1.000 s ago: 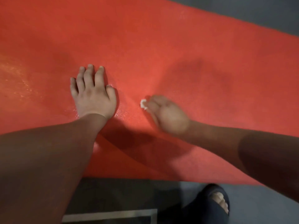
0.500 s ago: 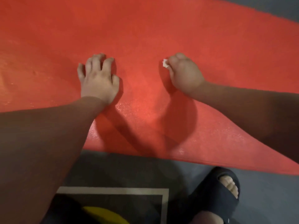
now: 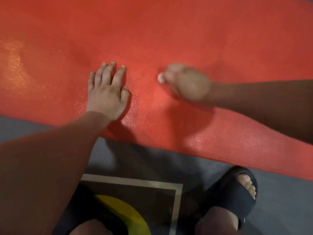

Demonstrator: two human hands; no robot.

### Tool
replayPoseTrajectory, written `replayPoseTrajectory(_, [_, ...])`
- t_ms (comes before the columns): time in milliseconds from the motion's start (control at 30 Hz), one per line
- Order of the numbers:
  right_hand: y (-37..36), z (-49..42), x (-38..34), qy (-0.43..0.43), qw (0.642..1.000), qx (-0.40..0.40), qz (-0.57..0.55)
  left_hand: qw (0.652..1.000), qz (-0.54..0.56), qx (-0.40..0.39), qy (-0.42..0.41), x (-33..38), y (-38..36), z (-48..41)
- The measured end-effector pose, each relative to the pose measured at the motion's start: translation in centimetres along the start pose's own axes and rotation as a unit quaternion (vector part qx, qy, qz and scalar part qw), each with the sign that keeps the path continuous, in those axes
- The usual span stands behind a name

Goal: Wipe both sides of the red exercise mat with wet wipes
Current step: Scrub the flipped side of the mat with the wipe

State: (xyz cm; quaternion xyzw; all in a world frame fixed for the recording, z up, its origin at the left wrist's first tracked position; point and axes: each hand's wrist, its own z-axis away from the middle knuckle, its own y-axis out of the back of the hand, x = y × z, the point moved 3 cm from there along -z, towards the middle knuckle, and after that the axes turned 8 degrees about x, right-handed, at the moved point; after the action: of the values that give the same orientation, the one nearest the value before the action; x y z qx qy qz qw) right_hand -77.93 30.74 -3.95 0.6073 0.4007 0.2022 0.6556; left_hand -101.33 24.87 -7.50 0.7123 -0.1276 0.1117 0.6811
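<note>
- Spread over the grey floor, across the whole upper part of the view: the red exercise mat; near edge wavy, slanting down toward the right.
- Laid flat on the mat, palm down: the left hand, fingers straight and a little spread; grip apart, holding nothing.
- Just to the right of it, also on the mat: the right hand, blurred; grip clamped on a small white wet wipe, fingers curled round it.
- Only a small bit of the wipe visible, at the left side of the fist, between the two hands, low at the mat surface.
- Shiny, wet-looking patches on the mat beside the left wrist, along the near edge under the right arm, and at far left.
- On the floor in front of the mat: a black square marking with pale border and a yellow curved shape inside.
- At lower right, a foot in a dark open-toe sandal, near the mat edge, not touching.
</note>
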Motion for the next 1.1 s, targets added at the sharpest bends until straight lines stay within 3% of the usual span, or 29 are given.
replayPoseTrajectory(67, [0.2,-0.6,2.2,-0.145,0.987,0.05,0.037,1.0,-0.003,0.002,-0.015,-0.3,0.2,0.0])
replayPoseTrajectory(133, [-0.8,-0.5,0.8,-0.175,0.983,0.048,0.027,1.0,-0.009,0.003,-0.024,-0.5,0.3,0.0])
replayPoseTrajectory(233, [-2.2,0.4,-4.6,-0.088,0.996,0.014,-0.028,1.0,-0.011,0.0,-0.023,-0.5,0.2,-0.1])
replayPoseTrajectory(333, [-2.6,3.3,-10.1,0.075,0.993,-0.044,-0.085,1.0,-0.009,0.002,-0.009,-0.1,-0.1,0.0])
replayPoseTrajectory(400, [-1.9,5.2,-11.3,0.162,0.979,-0.08,-0.091,1.0,-0.008,0.001,-0.002,0.1,-0.1,-0.1])
replayPoseTrajectory(467, [-1.2,5.5,-9.9,0.186,0.975,-0.063,-0.103,1.0,-0.007,-0.004,-0.001,0.3,0.0,0.0])
replayPoseTrajectory(633, [0.1,4.5,-3.8,-0.036,0.999,0.008,-0.033,1.0,-0.014,-0.006,-0.003,0.6,0.0,0.0])
replayPoseTrajectory(800, [-1.6,8.7,-11.1,0.065,0.987,-0.077,-0.125,1.0,-0.016,0.002,0.007,0.9,-0.1,-0.3])
replayPoseTrajectory(867, [-1.7,9.3,-11.9,0.122,0.984,-0.074,-0.11,1.0,-0.017,0.004,0.012,1.0,-0.1,-0.4])
replayPoseTrajectory(933, [-1.1,8.4,-9.2,0.087,0.988,-0.077,-0.105,1.0,-0.018,0.007,0.021,1.1,-0.1,-0.4])
replayPoseTrajectory(1100, [0.2,6.6,-4.5,-0.072,0.996,0.02,-0.045,1.0,-0.012,0.004,0.015,0.9,-0.1,0.0])
